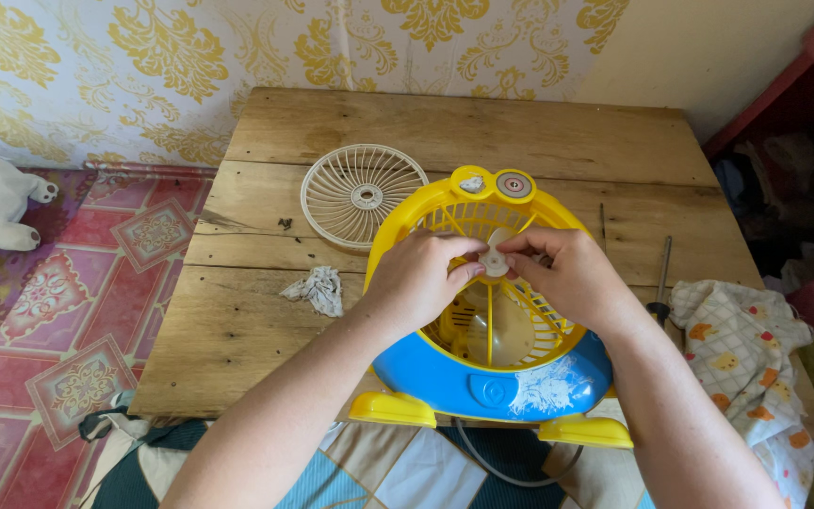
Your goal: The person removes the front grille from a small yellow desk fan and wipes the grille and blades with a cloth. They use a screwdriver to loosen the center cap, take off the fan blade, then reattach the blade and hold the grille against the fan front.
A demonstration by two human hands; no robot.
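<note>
Two hands (496, 273) pinching hub (495, 263), fan (492, 320) tilted back

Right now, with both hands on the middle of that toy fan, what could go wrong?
1. The fan sits at the table's near edge, its yellow feet overhanging; pushing on it might tip it off.
2. The left hand and right hand pinch a small white hub piece; it could slip and fall inside.
3. The loose grille could get knocked.

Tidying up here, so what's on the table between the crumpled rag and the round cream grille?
Head view: mostly bare wood between the crumpled rag and the cream grille, plus a few small dark specks.
</note>
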